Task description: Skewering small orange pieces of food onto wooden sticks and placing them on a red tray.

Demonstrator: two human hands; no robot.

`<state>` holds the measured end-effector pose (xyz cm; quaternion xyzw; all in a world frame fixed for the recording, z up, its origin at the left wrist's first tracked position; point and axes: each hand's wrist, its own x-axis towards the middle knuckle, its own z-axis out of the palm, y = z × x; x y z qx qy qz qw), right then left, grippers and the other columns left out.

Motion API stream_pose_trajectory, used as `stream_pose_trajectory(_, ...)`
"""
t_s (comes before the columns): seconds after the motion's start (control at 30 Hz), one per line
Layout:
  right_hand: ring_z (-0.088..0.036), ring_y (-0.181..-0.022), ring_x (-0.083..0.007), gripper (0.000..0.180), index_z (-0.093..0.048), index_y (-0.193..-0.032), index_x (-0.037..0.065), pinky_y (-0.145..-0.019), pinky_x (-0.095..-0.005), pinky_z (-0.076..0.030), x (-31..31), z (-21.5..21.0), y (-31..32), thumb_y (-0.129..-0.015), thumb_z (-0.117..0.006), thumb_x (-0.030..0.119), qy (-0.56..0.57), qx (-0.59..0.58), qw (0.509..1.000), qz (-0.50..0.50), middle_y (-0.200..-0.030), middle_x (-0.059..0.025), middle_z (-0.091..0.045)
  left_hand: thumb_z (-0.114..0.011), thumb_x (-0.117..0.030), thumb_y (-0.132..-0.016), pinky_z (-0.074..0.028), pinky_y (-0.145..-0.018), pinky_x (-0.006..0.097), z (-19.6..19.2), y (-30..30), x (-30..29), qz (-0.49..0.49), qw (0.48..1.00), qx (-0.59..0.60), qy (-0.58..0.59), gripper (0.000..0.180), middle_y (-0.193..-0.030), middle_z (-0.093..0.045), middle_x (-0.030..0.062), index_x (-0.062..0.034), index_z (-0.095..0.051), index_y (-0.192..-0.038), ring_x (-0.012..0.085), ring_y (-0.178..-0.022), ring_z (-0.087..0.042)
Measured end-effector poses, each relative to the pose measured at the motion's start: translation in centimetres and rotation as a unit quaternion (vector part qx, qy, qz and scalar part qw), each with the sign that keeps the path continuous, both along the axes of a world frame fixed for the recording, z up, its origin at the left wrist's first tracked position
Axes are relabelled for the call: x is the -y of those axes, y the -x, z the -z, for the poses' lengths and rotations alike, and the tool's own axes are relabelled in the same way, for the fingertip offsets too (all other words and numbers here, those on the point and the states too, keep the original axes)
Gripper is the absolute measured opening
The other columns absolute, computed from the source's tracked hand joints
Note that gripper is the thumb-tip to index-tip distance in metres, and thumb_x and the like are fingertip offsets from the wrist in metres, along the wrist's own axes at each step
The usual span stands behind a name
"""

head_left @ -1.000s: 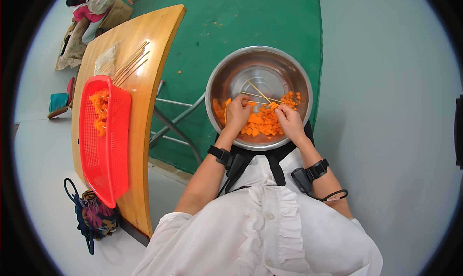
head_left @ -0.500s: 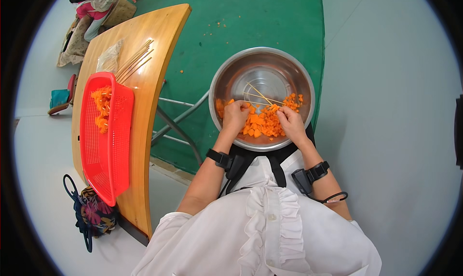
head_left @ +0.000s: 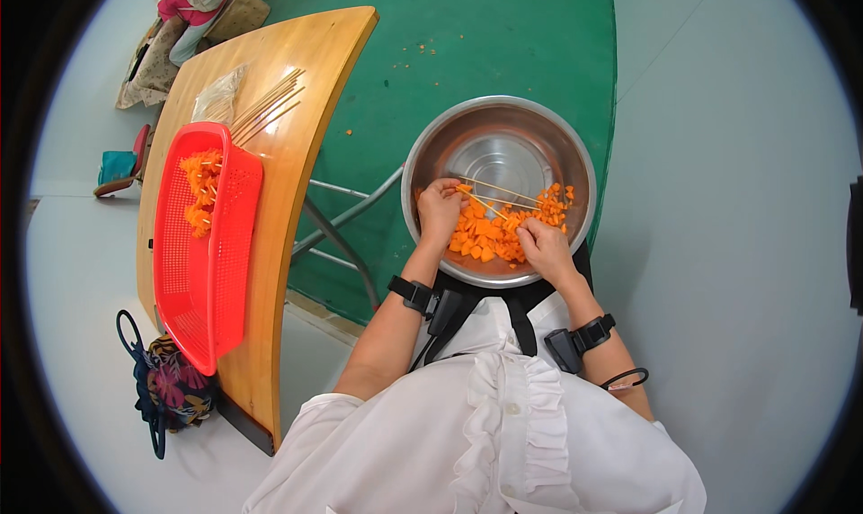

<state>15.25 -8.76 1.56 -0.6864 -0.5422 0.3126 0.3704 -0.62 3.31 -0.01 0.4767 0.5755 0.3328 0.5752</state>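
A round steel basin [head_left: 575,150] rests at my lap, with diced orange pieces [head_left: 485,238], like carrot or pumpkin, heaped on its near side. Inside it, my left hand [head_left: 440,212] is closed, pinching a small orange piece [head_left: 464,189] at one end of a thin wooden skewer [head_left: 484,203]. That skewer slants down toward my right hand [head_left: 547,250], whose fingers are pinched at its other end, beside more orange bits. Further skewers [head_left: 500,189] lie across the basin behind the held one. The exact grip of the right fingertips is partly hidden.
On the wooden table [head_left: 333,74] at left stand a red plastic basket [head_left: 235,253] with threaded orange pieces [head_left: 201,190], loose skewers [head_left: 270,107] and a clear bag [head_left: 218,96]. A patterned bag [head_left: 180,388] is beside the table. Another person [head_left: 189,11] sits at far left.
The view has shifted slightly, moving the scene rightward. My left hand has risen a little against the basin and the right has lowered; the skewer between them now shows more clearly.
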Motion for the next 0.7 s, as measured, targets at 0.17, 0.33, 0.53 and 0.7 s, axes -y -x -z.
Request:
stream_pose_trajectory(0.17,-0.056,-0.057,-0.0334,0.021,-0.051,-0.069,0.002,-0.052,-0.0401,-0.043,0.01,-0.38,-0.15,-0.081,-0.05,0.019,-0.006,0.006,1.0,-0.001,-0.058,-0.0168,-0.054,-0.049,0.008,-0.078,-0.052,-0.064,0.021,-0.16,-0.09,-0.23,-0.012,1.0,-0.011,-0.003,0.02,-0.087,-0.058,0.013,0.0093,-0.052,-0.098,0.0159,-0.075,-0.062)
stream_pose_trajectory(0.33,-0.056,-0.056,-0.0336,0.02,-0.052,-0.068,0.002,-0.051,-0.0406,-0.043,0.18,-0.51,-0.31,-0.08,-0.051,0.018,-0.021,0.024,1.0,0.003,-0.057,-0.0162,-0.054,-0.048,0.008,-0.079,-0.052,-0.063,0.021,0.56,0.08,-0.73,-0.015,1.0,0.014,0.004,0.019,-0.088,-0.056,0.0122,0.0084,-0.05,-0.098,0.0158,-0.073,-0.062)
stream_pose_trajectory(0.53,-0.055,-0.054,-0.0343,0.02,-0.051,-0.066,0.003,-0.05,-0.0413,-0.043,0.27,-0.27,-0.38,-0.08,-0.052,0.018,-0.024,0.035,0.999,0.003,-0.056,-0.0165,-0.054,-0.048,0.008,-0.079,-0.052,-0.062,0.02,0.06,-0.21,-0.52,-0.022,1.0,0.017,0.011,0.019,-0.087,-0.056,0.0119,0.0076,-0.049,-0.098,0.0149,-0.073,-0.062)
stream_pose_trajectory(0.7,-0.055,-0.055,-0.0347,0.021,-0.051,-0.066,0.002,-0.051,-0.0422,-0.043,0.23,-0.11,-0.38,-0.08,-0.051,0.018,-0.022,0.043,0.999,0.002,-0.056,-0.0169,-0.054,-0.048,0.008,-0.079,-0.052,-0.062,0.02,0.38,-0.08,-0.54,-0.02,1.0,0.004,0.004,0.019,-0.086,-0.057,0.0118,0.0075,-0.049,-0.098,0.0149,-0.073,-0.062)
